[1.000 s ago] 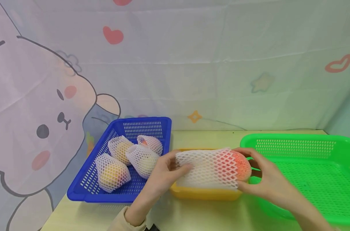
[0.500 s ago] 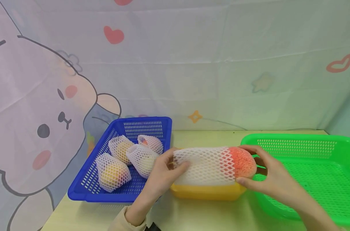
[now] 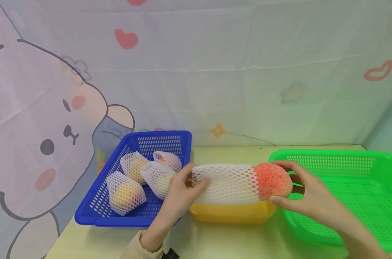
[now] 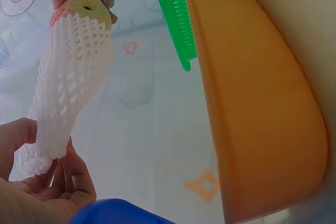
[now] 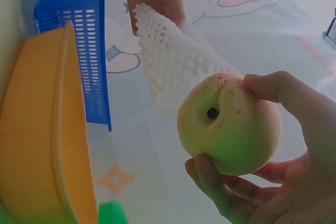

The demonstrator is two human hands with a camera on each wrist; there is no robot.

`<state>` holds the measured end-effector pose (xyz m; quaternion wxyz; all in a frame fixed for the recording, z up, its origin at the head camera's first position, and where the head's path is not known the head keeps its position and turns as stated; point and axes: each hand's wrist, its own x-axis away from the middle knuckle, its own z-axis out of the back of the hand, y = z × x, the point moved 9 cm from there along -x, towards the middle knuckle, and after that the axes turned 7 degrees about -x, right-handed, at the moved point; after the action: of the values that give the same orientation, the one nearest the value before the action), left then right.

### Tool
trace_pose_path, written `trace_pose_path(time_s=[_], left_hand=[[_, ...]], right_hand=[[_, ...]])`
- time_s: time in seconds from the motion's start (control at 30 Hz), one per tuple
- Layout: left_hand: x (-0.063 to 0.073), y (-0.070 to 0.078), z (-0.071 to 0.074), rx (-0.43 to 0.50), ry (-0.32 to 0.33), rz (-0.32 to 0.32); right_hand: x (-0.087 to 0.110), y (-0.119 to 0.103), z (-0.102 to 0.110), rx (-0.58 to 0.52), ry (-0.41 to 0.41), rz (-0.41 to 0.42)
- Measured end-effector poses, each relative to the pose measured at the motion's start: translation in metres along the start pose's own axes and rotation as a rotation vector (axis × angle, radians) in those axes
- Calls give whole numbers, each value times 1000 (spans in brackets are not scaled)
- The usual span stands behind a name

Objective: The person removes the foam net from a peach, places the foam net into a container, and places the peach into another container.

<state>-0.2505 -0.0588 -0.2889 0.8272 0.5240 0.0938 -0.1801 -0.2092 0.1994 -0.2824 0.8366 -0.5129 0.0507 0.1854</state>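
My left hand (image 3: 179,190) pinches the left end of a white foam net sleeve (image 3: 228,183), thumb on the near side. The sleeve stretches sideways above the yellow tub (image 3: 233,214). At its right mouth sits a red and pale peach (image 3: 273,180), whose left edge meets the mesh while most of it is bare. Fingers and thumb of my right hand (image 3: 312,196) grip the peach from the right. In the right wrist view the peach (image 5: 231,129) shows a pale yellow-green end with a dark hole. The left wrist view shows the sleeve (image 4: 68,77) bunched at the left hand.
On the left, a blue basket (image 3: 134,221) holds several fruits in foam nets (image 3: 126,194). A large green basket (image 3: 338,198) stands at the right, beside the tub. All stand on a pale table (image 3: 228,241) before a printed cloth backdrop (image 3: 247,72).
The peach has moved right with my right hand, and more of its red surface shows outside the net. My left hand has shifted slightly left, still holding the sleeve's end.
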Motion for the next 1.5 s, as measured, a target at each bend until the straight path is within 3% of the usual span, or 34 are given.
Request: trace_pose_path(time_s=[0.27, 0.5, 0.7, 0.93, 1.17, 1.33, 1.5], left_hand=[[-2, -1, 1, 21, 13, -6], [-2, 0, 0, 50, 18, -17], [-1, 0, 1, 33, 45, -41], [0, 4, 3, -76, 106, -77], [2, 3, -4, -131, 99, -117], [4, 6, -10, -195, 143, -193], [9, 13, -16, -356, 206, -270]], right_hand=[[-1, -1, 5, 27, -18, 39], [0, 6, 12, 49, -11, -4], [1, 8, 19, 116, 1, 25], [3, 10, 23, 186, -1, 30], [4, 14, 27, 218, -8, 22], [4, 15, 30, 232, -5, 28], [4, 15, 33, 248, 3, 41]])
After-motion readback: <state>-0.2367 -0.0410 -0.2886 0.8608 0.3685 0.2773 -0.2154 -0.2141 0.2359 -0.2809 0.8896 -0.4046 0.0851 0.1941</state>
